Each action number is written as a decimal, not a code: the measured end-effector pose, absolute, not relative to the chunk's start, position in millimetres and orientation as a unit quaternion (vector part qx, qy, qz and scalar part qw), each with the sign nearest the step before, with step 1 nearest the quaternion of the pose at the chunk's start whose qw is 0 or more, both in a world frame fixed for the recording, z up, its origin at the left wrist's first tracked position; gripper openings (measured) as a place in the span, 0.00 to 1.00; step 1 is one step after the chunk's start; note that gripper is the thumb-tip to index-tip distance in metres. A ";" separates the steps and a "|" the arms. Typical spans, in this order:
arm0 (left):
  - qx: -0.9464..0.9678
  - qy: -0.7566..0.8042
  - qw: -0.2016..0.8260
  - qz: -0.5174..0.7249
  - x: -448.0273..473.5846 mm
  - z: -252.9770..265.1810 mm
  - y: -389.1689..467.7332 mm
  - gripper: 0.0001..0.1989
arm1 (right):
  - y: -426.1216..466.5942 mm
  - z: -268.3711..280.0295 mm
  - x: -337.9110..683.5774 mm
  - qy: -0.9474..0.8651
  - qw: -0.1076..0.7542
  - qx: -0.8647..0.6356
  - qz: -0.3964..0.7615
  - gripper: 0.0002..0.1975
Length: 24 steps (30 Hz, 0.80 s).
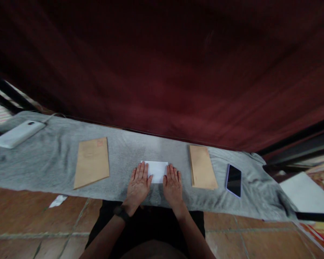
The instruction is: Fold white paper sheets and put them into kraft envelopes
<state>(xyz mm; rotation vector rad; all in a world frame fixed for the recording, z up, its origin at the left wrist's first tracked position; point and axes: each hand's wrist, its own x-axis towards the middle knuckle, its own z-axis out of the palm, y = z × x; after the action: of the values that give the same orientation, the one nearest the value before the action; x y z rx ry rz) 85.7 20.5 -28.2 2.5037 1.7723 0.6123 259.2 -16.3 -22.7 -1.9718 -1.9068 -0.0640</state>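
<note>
A small white sheet of paper (157, 171) lies flat on the grey cloth in front of me. My left hand (139, 184) rests on its left side, fingers stretched forward and thumb on the paper. On the right side lies my right hand (173, 185), also flat, its fingertips over the paper's edge. The palms hide both ends of the sheet, so I cannot tell whether it is folded. To the left is a brown envelope (92, 162) with a faint red mark. On the right sits a stack of narrower brown envelopes (203, 167).
A phone (234, 180) in a purple case lies right of the stack. At the far left is a white device (20, 133) with a cable. Grey cloth (124, 151) covers the long surface, with a dark red curtain (162, 90) behind. A white scrap (58, 201) lies on the tiled floor.
</note>
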 end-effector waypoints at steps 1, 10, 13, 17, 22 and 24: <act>0.801 0.567 0.007 0.195 86.1 -27.9 20.4 0.32 | -17.8 -21.3 258.4 -0.680 0.200 -0.705 -0.024 0.25; 0.812 0.555 -0.002 0.179 83.2 -25.8 21.5 0.30 | -49.2 -15.6 226.2 -0.765 0.202 -0.611 0.023 0.25; 0.828 0.528 0.000 0.187 80.7 -24.3 11.9 0.28 | -52.2 -18.1 228.3 -0.766 0.192 -0.613 0.022 0.25; 0.869 0.455 0.025 0.193 78.0 -22.2 -10.5 0.28 | -52.3 -18.2 233.5 -0.772 0.172 -0.611 0.023 0.26; 0.870 0.458 0.009 0.183 72.2 -21.6 -25.3 0.32 | -53.3 -16.2 234.4 -0.774 0.163 -0.611 0.026 0.27; 0.870 0.461 -0.002 0.178 68.6 -22.4 -26.2 0.34 | -53.9 -16.4 235.6 -0.768 0.167 -0.618 0.018 0.27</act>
<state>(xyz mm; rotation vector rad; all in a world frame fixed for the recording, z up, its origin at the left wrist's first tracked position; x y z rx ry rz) 68.6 -26.2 -22.4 2.7355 1.4489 0.5597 235.6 -53.9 -16.4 -1.7594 -2.1863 0.0523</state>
